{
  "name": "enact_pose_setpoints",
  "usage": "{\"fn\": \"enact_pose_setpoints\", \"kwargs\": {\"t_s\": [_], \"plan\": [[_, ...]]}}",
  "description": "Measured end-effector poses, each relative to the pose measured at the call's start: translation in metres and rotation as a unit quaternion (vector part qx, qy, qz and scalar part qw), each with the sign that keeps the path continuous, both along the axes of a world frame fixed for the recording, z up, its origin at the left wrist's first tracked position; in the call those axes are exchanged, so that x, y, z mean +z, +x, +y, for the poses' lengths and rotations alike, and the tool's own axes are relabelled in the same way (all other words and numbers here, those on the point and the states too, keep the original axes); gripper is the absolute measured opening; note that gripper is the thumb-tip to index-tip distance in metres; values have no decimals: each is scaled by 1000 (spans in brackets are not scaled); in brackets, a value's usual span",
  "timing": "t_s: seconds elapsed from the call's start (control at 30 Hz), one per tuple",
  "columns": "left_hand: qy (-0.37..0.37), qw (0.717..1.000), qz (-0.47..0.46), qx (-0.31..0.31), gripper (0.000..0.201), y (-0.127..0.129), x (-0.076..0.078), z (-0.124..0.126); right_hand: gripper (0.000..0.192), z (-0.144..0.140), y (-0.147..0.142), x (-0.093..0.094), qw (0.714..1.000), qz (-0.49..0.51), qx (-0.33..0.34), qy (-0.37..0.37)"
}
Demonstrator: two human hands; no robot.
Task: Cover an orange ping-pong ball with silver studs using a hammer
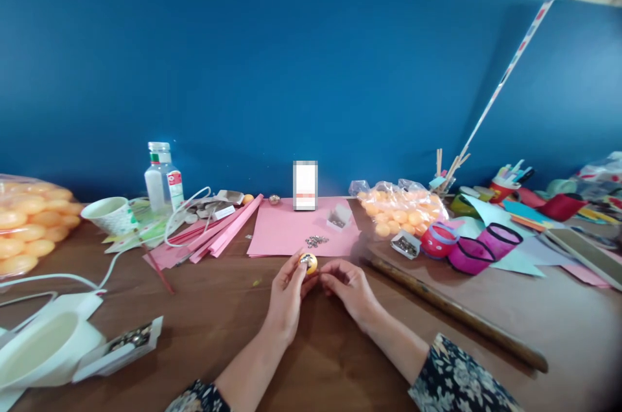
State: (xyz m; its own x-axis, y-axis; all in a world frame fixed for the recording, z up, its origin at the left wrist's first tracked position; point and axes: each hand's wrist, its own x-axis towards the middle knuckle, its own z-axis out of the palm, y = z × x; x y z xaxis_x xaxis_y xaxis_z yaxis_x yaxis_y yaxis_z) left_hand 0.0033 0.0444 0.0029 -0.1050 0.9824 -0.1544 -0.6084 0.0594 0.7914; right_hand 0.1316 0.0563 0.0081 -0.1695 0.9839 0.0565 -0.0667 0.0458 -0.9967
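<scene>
Orange ball (310, 263) is sitting pinched at the fingertips of the left hand (286, 298), a small silvery piece showing on its near-left face. The right hand (350, 286) is curling just beside it, fingertips closing toward the ball but holding nothing I can make out. Loose metal bits (316, 241) are lying on the pink sheet (291, 230) just beyond both hands.
</scene>
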Motion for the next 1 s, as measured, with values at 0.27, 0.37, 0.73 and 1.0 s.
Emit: {"fn": "enact_pose_setpoints", "kwargs": {"t_s": [0.27, 0.37, 0.73, 1.0], "plan": [[-15, 1000, 16, -13, 45, 1, 4, 0, 16, 2, 1, -2, 999, 47, -7, -17], [-13, 1000, 21, -18, 44, 1, 3, 0, 15, 2, 1, -2, 999, 49, -8, -15], [6, 998, 45, -40, 48, 2, -1, 1, 17, 2, 0, -1, 998, 53, -3, -39], [-13, 996, 81, -30, 47, 3, -1, 1, 13, 2, 4, -2, 999, 30, 9, -7]]}}
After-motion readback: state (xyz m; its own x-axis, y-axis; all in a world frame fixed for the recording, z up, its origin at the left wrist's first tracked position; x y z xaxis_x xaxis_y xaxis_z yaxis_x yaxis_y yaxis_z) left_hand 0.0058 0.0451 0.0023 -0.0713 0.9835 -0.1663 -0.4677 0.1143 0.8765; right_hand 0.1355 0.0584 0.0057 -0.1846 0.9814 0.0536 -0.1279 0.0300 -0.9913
